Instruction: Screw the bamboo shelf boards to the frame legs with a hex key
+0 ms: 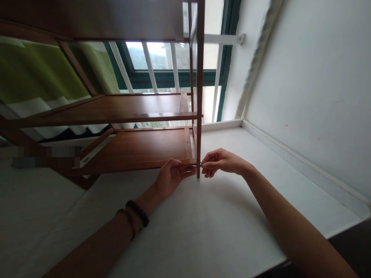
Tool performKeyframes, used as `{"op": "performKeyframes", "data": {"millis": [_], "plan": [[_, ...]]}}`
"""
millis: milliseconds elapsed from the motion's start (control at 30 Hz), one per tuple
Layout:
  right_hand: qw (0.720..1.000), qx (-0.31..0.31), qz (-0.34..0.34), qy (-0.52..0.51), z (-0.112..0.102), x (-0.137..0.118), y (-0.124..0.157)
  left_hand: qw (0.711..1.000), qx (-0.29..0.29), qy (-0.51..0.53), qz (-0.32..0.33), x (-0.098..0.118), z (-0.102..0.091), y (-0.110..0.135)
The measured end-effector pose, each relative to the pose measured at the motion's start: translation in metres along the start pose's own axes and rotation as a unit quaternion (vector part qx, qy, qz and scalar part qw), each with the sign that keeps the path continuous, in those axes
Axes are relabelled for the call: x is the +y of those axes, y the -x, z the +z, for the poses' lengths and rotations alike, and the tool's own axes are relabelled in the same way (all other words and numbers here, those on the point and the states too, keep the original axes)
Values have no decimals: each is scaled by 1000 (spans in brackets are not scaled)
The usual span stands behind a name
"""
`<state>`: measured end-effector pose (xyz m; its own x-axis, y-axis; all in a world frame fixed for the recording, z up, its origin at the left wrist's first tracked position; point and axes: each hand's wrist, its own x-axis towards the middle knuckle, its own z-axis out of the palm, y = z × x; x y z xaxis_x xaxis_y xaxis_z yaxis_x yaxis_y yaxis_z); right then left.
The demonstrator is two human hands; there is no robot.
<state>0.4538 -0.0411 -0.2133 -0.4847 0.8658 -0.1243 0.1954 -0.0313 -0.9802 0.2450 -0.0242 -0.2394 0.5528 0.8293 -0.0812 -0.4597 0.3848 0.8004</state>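
Two hands at the foot of a wooden rack

Your hands are apart, one on each side of the rack's front right post, close to its lower end. Your left hand is clasped lightly around the front edge of the bottom shelf, thumb at the edge, other fingers stretched underneath, their tips just beside the post. Your right hand is on the outer side, thumb and forefinger pinched on a small piece set against the post, level with that shelf; too small to tell what it is. The remaining fingers of that hand are curled.

The rack is brown wood, standing over a white surface, with the middle shelf above the bottom one and the top shelf above that, cut off by the upper edge of view. Left wrist: dark beaded bracelet, thinner brown band beside it.

Behind the rack: a window with a green frame, white bars in front of the glass. Green and white curtain at left, seen between the rack's rails. Pale wall at right, meeting the white surface along a low skirting.
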Motion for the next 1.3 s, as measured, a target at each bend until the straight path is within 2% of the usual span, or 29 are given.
{"op": "performKeyframes", "data": {"millis": [267,400,600,967,1167,1300], "plan": [[998,3,-23,66,1,-5,3,1000,-18,8,-16,0,-2,-1],[998,0,-41,54,3,-5,2,999,-35,28,-23,-1,-1,-1],[999,4,-32,16,4,1,-1,998,-60,30,-7,-4,-4,-3],[1000,14,-26,-10,4,5,-1,998,-19,57,6,-3,-3,-3],[1000,0,-24,-6,4,7,-3,999,4,33,5,-4,-5,-2],[1000,4,-22,-10,5,9,-3,996,-33,-52,58,-8,-1,0]]}}
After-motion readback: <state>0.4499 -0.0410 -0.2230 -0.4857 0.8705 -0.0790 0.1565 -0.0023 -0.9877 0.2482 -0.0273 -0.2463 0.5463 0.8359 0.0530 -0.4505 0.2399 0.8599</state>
